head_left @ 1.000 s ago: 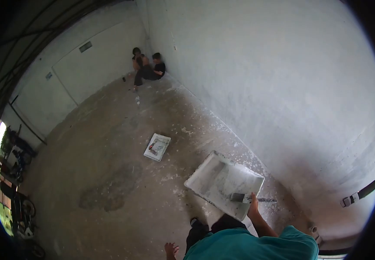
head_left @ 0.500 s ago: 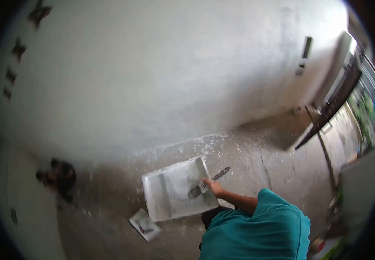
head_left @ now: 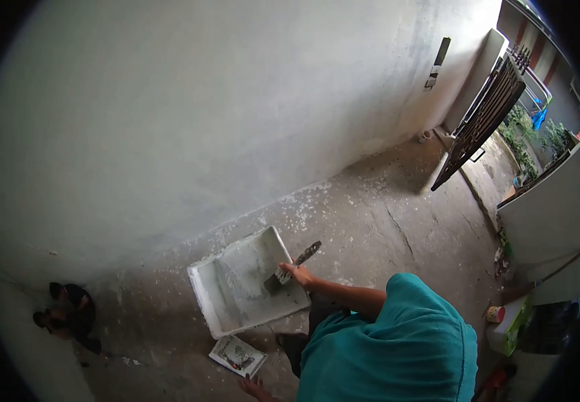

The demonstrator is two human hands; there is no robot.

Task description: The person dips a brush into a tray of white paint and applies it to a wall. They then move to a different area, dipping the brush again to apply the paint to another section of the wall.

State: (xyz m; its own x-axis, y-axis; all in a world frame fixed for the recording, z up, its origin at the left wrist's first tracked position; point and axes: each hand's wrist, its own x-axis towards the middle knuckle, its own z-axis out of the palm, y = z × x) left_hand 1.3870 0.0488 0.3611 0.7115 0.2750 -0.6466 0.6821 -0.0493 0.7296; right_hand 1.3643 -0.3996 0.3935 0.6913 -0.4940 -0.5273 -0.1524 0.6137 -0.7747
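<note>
My right hand (head_left: 298,273) is closed around a putty knife (head_left: 276,280), its wide grey blade angled down over a large white tray (head_left: 211,295). The knife's dark, paint-spotted handle sticks out above the hand. Whitish wet material coats the inside of the tray, which lies on the concrete floor. My left hand (head_left: 255,387) is at the bottom edge, fingers spread and holding nothing visible. Just above it lies a small white rectangular piece (head_left: 238,356) with dark smears and a little orange on it. My teal shirt fills the lower right.
A pale wall (head_left: 189,127) rises behind the tray, with white flecks on the floor along its foot. A dark metal gate (head_left: 483,120) stands at the upper right. In the left corner crouches at least one person in dark clothes (head_left: 79,315). A red can (head_left: 495,314) is at the right.
The view has shifted, so the tray and my right hand with the putty knife appear further left. My left hand has come into view at the bottom, near the small white piece.
</note>
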